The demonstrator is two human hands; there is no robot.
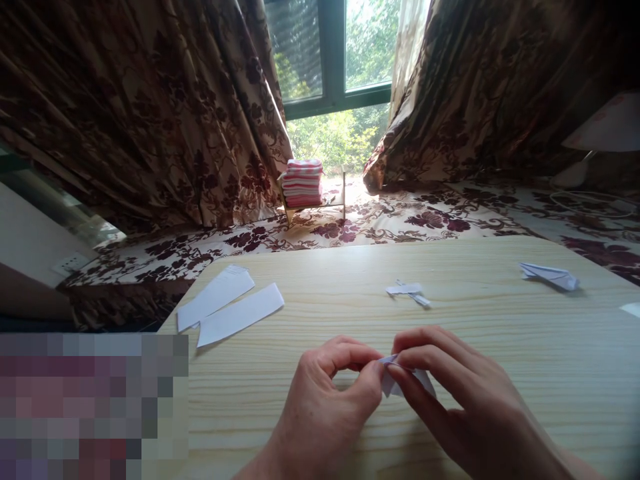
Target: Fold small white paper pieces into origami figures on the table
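Between my two hands, just above the wooden table [240, 400], is a small piece of folded white paper [424, 381]. My left hand [335, 393] pinches its left end between thumb and finger. My right hand [460, 393] grips the top edge, thumb in front and fingertips behind, so part of the paper is hidden. Loose flaps of the paper hang below the fingers. Beyond the hands lie small paper scraps [407, 289], partly crossed over each other.
Several white paper strips [240, 313] lie at the table's left. A folded paper piece [550, 275] sits at the right, and a paper corner [631, 309] shows at the right edge. Behind the table, a small stand [316, 207] holds stacked pink-and-white cloths [303, 183] before the window.
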